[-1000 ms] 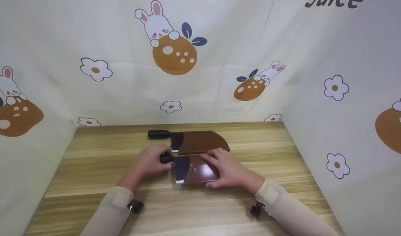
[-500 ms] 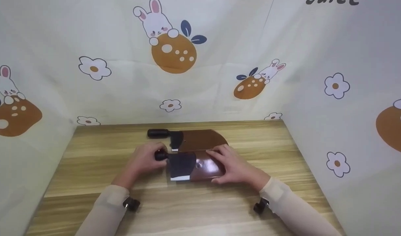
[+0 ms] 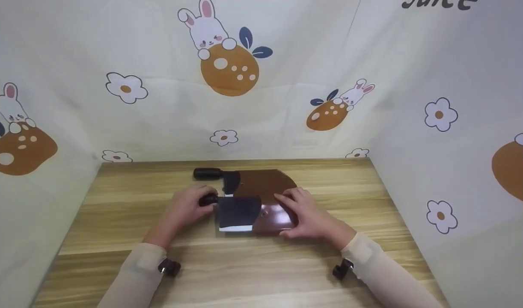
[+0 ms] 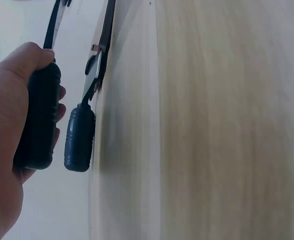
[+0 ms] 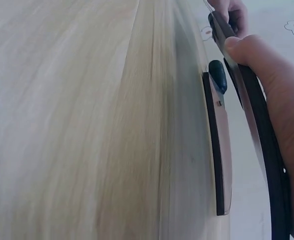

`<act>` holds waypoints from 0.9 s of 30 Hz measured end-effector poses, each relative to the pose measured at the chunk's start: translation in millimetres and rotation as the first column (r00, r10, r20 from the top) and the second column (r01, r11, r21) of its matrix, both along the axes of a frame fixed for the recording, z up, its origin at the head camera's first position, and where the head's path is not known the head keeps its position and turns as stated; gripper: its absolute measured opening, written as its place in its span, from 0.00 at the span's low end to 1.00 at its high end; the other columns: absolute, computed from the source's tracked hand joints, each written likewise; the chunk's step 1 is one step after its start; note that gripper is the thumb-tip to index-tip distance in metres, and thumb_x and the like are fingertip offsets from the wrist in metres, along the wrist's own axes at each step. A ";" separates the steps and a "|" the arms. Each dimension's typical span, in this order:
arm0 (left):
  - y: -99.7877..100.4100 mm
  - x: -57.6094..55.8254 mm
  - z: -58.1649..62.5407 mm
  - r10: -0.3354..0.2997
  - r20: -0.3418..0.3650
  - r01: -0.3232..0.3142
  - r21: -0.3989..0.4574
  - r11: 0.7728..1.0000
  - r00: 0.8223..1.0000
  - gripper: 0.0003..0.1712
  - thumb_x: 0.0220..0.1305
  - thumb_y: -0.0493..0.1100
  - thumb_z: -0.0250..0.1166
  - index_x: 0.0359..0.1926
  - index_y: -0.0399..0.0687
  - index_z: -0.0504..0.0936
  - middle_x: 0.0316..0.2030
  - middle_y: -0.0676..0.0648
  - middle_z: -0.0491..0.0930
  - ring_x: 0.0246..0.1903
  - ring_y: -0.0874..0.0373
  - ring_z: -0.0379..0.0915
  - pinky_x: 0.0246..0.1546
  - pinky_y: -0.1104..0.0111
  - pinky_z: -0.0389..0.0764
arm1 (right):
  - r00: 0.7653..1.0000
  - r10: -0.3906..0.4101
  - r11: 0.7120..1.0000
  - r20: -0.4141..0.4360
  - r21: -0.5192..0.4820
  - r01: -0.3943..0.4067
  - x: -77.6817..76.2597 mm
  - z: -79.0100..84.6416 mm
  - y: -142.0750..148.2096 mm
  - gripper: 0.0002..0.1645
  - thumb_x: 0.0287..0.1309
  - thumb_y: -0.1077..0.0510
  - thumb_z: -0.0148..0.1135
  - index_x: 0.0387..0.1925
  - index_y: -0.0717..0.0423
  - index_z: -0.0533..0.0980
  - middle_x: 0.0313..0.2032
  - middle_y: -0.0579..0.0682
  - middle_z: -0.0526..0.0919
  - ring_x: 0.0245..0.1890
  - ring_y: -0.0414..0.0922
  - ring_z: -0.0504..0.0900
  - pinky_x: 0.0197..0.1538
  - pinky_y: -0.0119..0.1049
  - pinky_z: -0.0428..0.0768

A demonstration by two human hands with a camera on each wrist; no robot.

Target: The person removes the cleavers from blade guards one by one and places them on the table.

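Observation:
A cleaver's dark blade [image 3: 238,211] with a bright edge stands partly out of a glossy brown sheath [image 3: 275,221]. My left hand [image 3: 186,205] grips the black handle [image 4: 41,115], thumb along its top in the left wrist view. On the other side, my right hand [image 3: 310,218] holds the sheath's right end between thumb and fingers. This cleaver is held up off the table in both wrist views. Behind it lies a second cleaver with a black handle [image 3: 207,173], its blade mostly inside a brown sheath [image 3: 261,179]; the held one covers its near edge.
A wood-grain table [image 3: 244,273] lies under both hands. Pale cloth walls [image 3: 158,119] with printed rabbits and flowers enclose the back and sides. A small black device sits at each wrist.
My left hand has drawn the handle leftward and my right hand has moved the sheath right, so more blade shows. Both hands have shifted slightly away from me. The second cleaver stays put.

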State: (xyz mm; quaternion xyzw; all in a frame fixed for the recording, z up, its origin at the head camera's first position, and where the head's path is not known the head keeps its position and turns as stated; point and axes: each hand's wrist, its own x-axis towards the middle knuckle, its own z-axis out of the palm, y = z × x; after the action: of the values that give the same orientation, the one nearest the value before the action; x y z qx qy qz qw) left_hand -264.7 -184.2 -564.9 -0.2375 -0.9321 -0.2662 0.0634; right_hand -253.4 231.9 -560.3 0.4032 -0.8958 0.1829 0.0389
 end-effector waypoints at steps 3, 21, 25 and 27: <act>-2.3 0.7 -0.2 -0.005 0.023 0.005 0.025 1.000 1.000 0.21 0.66 0.48 0.80 0.58 0.53 0.88 0.55 0.46 0.86 0.56 0.44 0.83 0.62 0.43 0.83 | 1.000 0.001 1.000 -0.006 0.009 -0.001 -0.5 -1.7 1.3 0.68 0.49 0.24 0.80 0.83 0.52 0.68 0.70 0.55 0.72 0.70 0.55 0.69 0.73 0.57 0.72; -7.7 2.4 0.6 -0.032 -0.004 0.032 0.071 0.997 0.999 0.19 0.64 0.47 0.81 0.55 0.52 0.90 0.52 0.47 0.87 0.54 0.45 0.83 0.59 0.44 0.84 | 1.000 0.007 1.000 0.025 -0.011 -0.007 0.8 -1.6 5.3 0.67 0.48 0.29 0.85 0.83 0.53 0.68 0.73 0.58 0.70 0.72 0.58 0.67 0.75 0.59 0.71; -7.7 2.4 0.4 -0.023 0.012 0.022 0.073 0.997 1.000 0.20 0.64 0.47 0.81 0.55 0.52 0.90 0.54 0.47 0.87 0.56 0.45 0.83 0.61 0.43 0.83 | 1.000 0.005 1.000 0.028 -0.012 -0.005 1.2 -1.5 5.7 0.68 0.47 0.30 0.85 0.83 0.54 0.68 0.73 0.58 0.70 0.72 0.57 0.67 0.76 0.59 0.70; -7.8 2.5 0.7 -0.017 0.022 0.016 0.073 0.997 1.000 0.20 0.64 0.48 0.81 0.56 0.53 0.90 0.54 0.47 0.87 0.56 0.45 0.83 0.61 0.43 0.83 | 0.999 -0.003 1.000 0.033 -0.010 0.003 1.6 -1.2 6.0 0.69 0.47 0.30 0.86 0.83 0.54 0.68 0.73 0.58 0.70 0.72 0.57 0.67 0.76 0.59 0.71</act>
State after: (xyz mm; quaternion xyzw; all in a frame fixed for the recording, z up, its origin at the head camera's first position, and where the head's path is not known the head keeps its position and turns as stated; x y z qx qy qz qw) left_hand -262.3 -191.9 -564.2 -0.2397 -0.9204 -0.3032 0.0595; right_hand -251.8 237.9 -561.5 0.3987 -0.8959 0.1939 0.0266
